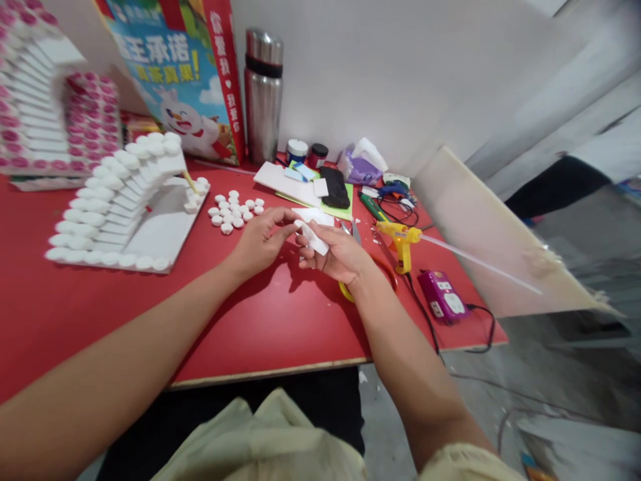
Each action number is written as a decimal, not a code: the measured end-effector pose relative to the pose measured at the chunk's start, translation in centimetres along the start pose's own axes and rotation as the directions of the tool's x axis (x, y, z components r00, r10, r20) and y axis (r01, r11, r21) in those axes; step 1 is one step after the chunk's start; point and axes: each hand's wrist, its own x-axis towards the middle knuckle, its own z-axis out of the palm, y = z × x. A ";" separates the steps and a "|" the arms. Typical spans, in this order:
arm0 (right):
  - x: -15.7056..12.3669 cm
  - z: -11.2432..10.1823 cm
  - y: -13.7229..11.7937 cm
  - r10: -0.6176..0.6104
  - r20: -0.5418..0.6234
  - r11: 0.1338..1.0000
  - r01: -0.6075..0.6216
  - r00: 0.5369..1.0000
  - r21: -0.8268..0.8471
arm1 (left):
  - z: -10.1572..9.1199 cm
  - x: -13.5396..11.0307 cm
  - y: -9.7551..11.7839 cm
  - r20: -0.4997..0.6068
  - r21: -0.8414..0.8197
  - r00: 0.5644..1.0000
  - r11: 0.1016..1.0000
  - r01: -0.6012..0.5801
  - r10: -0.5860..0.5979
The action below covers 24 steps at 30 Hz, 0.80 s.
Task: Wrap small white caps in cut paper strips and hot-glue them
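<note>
Over the red table, my left hand and my right hand meet at a small folded white piece of paper or thin sheet. The fingertips of my left hand pinch its left end. My right hand's thumb and fingers close around the other end. Just left of my hands lies a loose group of small round white pieces. Behind them rests a flat white sheet. Scissors with orange-yellow handles are partly hidden under my right wrist.
A white stair-shaped model edged with round pieces stands left, a pink-and-white one behind it. A steel thermos is at the back. On the right are a yellow glue gun, a purple power socket box with cables, and the table edge.
</note>
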 end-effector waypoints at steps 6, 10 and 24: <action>-0.2 -0.1 0.2 -0.072 0.035 0.996 0.073 0.997 -0.050 | 0.1 0.0 0.0 0.022 -0.054 0.999 0.998 0.026 -0.025; 0.1 -0.2 0.6 -0.164 -0.028 0.969 0.156 0.986 -0.190 | 0.1 0.0 -0.5 0.027 -0.136 0.995 0.986 0.095 -0.093; 0.1 1.5 2.4 -0.746 -0.129 0.328 0.192 0.654 -0.925 | 2.1 -0.7 0.7 -0.191 -0.138 0.975 0.986 0.091 -0.117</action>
